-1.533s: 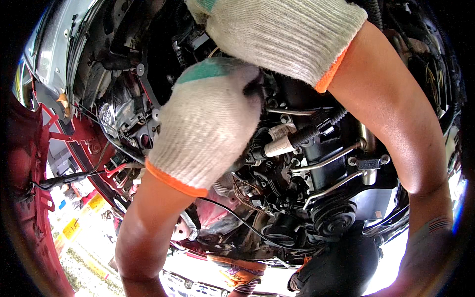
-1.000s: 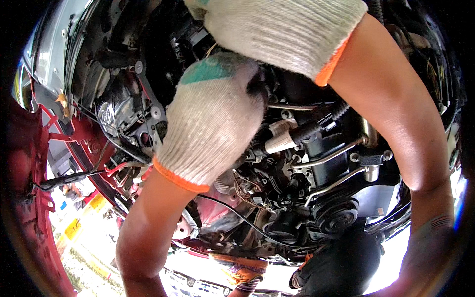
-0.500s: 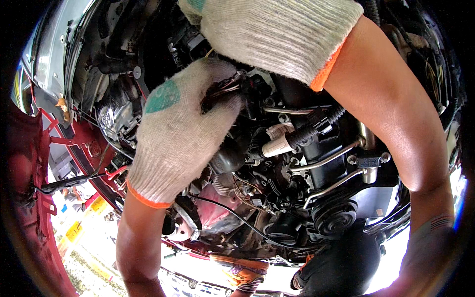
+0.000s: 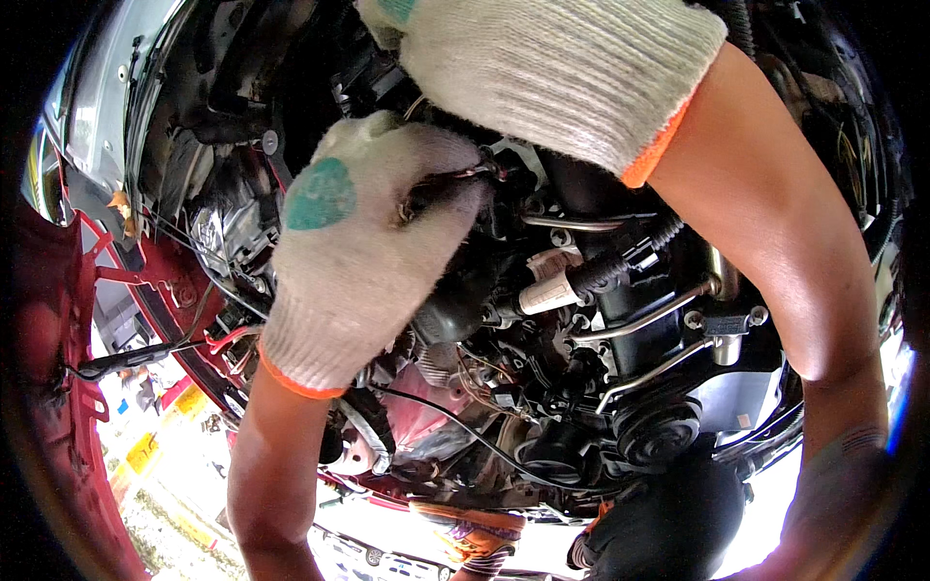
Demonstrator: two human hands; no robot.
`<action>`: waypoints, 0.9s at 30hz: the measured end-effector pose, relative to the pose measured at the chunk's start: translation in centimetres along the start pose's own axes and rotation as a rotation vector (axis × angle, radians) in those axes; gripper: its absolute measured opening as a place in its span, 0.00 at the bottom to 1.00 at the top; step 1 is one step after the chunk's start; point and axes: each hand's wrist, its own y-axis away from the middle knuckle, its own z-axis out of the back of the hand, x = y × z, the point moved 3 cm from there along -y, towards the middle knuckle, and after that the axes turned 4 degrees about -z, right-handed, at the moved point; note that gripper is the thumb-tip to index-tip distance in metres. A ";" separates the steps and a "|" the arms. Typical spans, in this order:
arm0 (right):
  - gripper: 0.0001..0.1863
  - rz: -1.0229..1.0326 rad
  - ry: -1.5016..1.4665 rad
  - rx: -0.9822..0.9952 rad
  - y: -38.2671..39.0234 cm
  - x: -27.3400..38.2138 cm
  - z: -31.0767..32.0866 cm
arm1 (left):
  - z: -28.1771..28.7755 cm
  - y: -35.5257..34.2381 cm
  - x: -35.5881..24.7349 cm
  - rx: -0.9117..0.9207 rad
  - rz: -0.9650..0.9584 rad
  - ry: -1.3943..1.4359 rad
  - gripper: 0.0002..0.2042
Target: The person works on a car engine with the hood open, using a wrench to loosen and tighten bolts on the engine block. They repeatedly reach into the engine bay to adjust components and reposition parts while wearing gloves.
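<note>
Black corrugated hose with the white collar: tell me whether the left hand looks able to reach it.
Probably yes: the hose has its white collar uncovered, to the lower right of the left hand, though that hand may be busy with dark strands.

Right hand cut off by top edge; dark piece at left hand too small to tell

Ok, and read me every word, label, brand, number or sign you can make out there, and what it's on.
None can be read.
White label by the corrugated conduit: too small.
Small sticker on the pale grey panel: too small.
Yellow patches in the bright background: too blurred.
Teal patch on the left hand's glove: no letters visible.
</note>
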 end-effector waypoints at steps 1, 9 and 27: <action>0.10 0.030 0.027 -0.093 0.0 0.2 -0.5 | -0.3 0.1 -0.1 -0.004 -0.030 -0.044 0.11; 0.09 0.612 -0.436 -0.538 -0.9 -3.1 -7.5 | -1.1 0.2 0.2 -0.093 -0.117 0.010 0.12; 0.21 0.412 -0.198 -0.400 0.7 -3.0 -5.6 | -0.9 -0.6 0.3 -0.047 -0.341 -0.084 0.16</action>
